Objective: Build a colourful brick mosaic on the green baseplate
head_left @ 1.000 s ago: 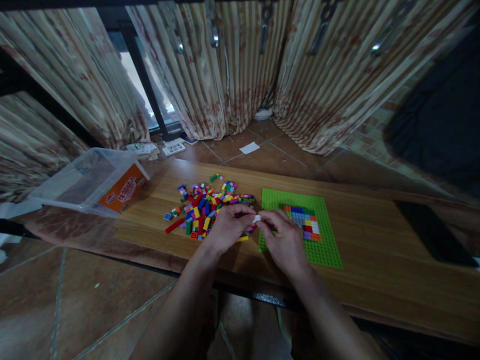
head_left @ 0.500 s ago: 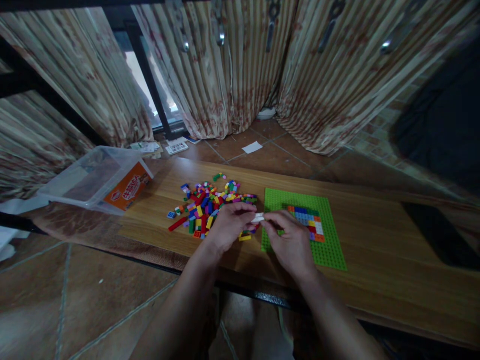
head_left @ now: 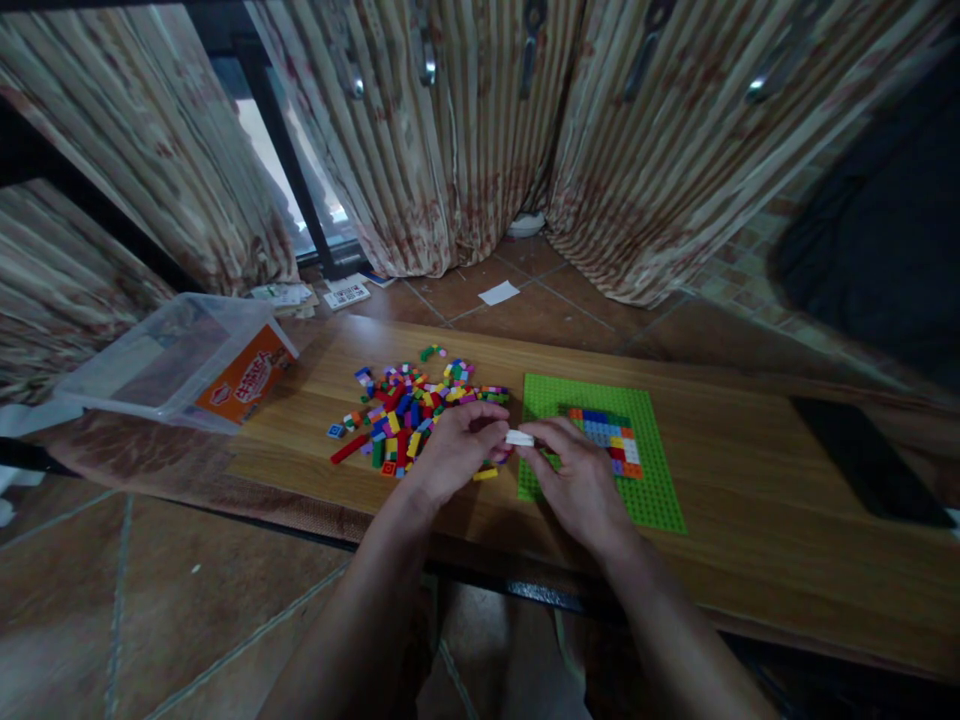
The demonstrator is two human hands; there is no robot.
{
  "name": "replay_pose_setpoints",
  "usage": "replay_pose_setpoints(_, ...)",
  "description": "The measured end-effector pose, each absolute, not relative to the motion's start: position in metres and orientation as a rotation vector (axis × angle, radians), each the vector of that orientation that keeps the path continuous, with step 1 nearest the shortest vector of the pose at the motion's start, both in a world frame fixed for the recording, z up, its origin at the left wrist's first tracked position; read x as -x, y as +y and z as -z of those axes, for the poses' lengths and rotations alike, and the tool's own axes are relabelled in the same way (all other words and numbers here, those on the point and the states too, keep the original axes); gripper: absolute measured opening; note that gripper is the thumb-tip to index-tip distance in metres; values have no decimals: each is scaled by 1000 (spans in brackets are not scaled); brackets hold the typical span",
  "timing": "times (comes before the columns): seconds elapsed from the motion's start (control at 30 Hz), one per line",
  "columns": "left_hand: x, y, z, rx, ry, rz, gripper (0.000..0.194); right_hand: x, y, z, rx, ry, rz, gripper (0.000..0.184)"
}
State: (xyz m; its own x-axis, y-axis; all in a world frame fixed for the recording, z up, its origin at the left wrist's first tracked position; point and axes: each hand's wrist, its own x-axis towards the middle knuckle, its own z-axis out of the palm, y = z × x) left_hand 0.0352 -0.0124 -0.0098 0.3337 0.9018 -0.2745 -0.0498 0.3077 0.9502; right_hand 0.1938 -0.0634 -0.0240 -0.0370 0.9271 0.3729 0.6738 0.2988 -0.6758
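Between my two hands a small white building brick is pinched; whether it is one piece or two pressed together I cannot tell. My left hand is closed on its left end, in front of a loose heap of coloured bricks. From the right, my right hand grips the other end with thumb and fingers, above the left part of a green studded baseplate. On that plate sits a block of joined bricks in blue, orange, white, red and yellow, partly hidden by my right hand.
A clear plastic box with an orange label stands at the left end of the wooden table. Toward the right end lies a flat black object. Beyond the table are striped curtains and a paper sheet on the tiled floor.
More of the white brick shows between my fingertips than a second ago, and it has turned to lie lengthwise. Both hands stay nearly in place; the view shifted slightly and came back.
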Motion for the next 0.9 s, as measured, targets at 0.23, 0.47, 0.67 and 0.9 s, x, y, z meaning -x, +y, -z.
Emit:
replay_pose_setpoints(0.23,-44,-14,15,-1167,1019,-781,13,-271,-80,29,1758,-1580,-350,22)
replay_pose_setpoints(0.47,-69,-31,27,-1591,975,-656,24,-286,-81,37,1753,-1653,-363,24)
replay_pose_setpoints(0.67,-80,-42,22,-1764,990,-534,33,-286,-79,38,1733,-1649,-417,22)
replay_pose_setpoints(0.9,-84,-43,20,-1822,1014,-482,41,-289,-76,41,1748,-1596,-478,23)
